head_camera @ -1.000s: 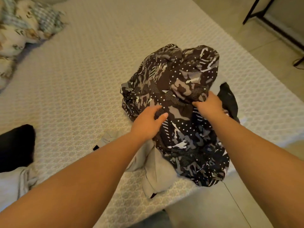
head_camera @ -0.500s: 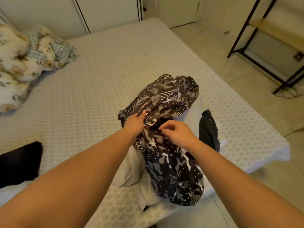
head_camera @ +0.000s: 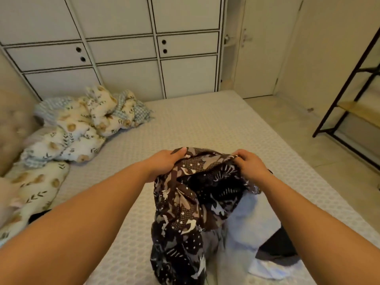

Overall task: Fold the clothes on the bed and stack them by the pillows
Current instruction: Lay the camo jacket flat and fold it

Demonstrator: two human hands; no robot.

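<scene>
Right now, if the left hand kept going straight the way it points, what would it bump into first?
The left hand grips the patterned shirt and points across the bed. Beyond it lies only bare mattress, then probably the wardrobe, though depth is hard to judge.

Single head-worn wide view, looking forward and down along the bed point(head_camera: 205, 124), close above both forearms

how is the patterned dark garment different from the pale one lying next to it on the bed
The patterned garment is dark brown with pale prints and dots; the pale garment is plain and near white. The patterned garment is held up by its top edge, gripped by the left hand and the right hand, and hangs in folds; the pale garment lies crumpled on the mattress with no hand on it. Both are unfolded and sit at the near end, away from the pillows.
</scene>
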